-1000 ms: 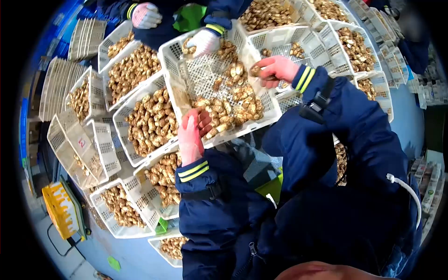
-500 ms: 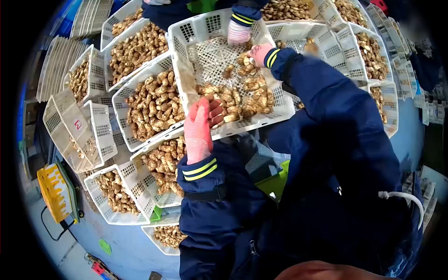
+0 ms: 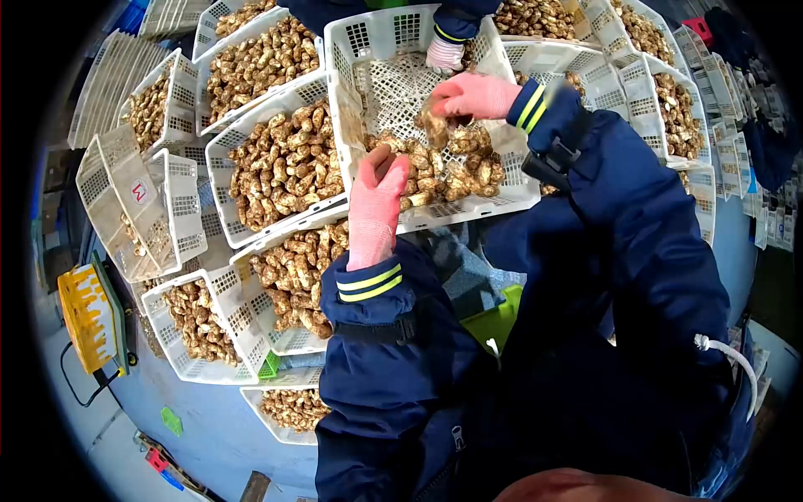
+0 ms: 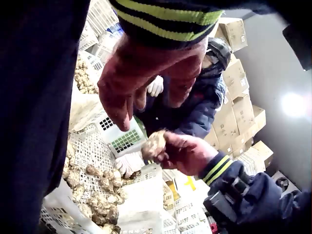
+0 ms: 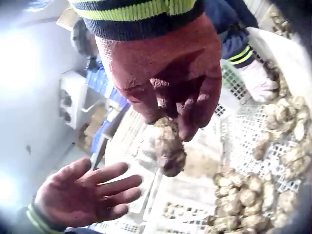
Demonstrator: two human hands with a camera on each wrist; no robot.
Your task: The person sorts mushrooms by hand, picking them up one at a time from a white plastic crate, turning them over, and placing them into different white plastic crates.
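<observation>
My right hand, in a pink glove, pinches a knobby brown-and-cream mushroom between thumb and fingertips, above the big white crate. My left hand, gloved alike, is over the crate's near left corner. Its fingers are spread with the palm bare in the right wrist view, where the left hand shows at lower left. Several loose mushrooms lie on the crate's mesh floor, mostly at the near side. Another person's white-gloved hand reaches into the far end.
More white crates stand around, such as one full of mushrooms at left and a sparsely filled crate at right. A tilted crate marked M is farther left. A yellow object sits on the blue floor; cardboard boxes are stacked behind.
My right hand first held a mushroom at the crate's right side, then reached in near the other person's hand; now it is closer to my left hand with a mushroom. My left fingers have loosened.
</observation>
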